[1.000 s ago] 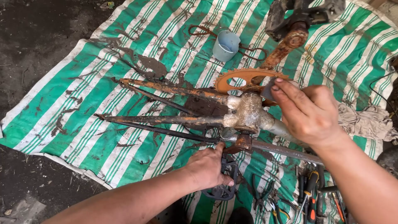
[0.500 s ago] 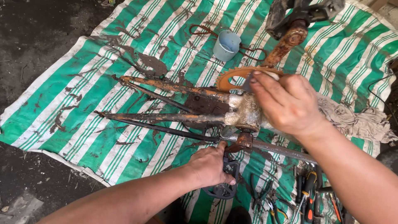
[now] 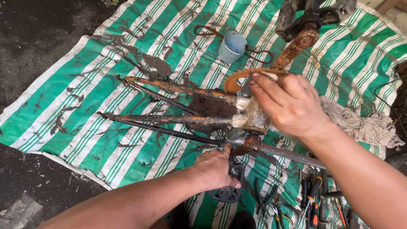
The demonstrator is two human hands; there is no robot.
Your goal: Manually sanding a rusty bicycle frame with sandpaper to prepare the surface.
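Note:
A rusty bicycle frame (image 3: 178, 104) lies on a green and white striped tarp (image 3: 85, 110), its thin stays pointing left. My left hand (image 3: 216, 169) grips the black pedal (image 3: 229, 193) on the near crank arm (image 3: 248, 144). My right hand (image 3: 288, 101) rests over the pale bottom bracket shell (image 3: 250, 114), its fingertips pinching a small grey part at the rusty toothed chainring (image 3: 235, 78). The far rusty crank arm (image 3: 294, 46) rises to another black pedal (image 3: 316, 12) at the top.
A light blue plastic cup (image 3: 232, 46) stands on the tarp beyond the chainring, near a thin rusty loop (image 3: 258, 55). A crumpled grey rag (image 3: 360, 123) lies at right. Pliers and screwdrivers (image 3: 311, 199) lie at bottom right. Bare dark ground (image 3: 34, 38) borders the tarp on the left.
My right hand has shifted left and slightly up, from beside the bottom bracket to over it, fingertips now at the chainring. My left hand stays on the pedal.

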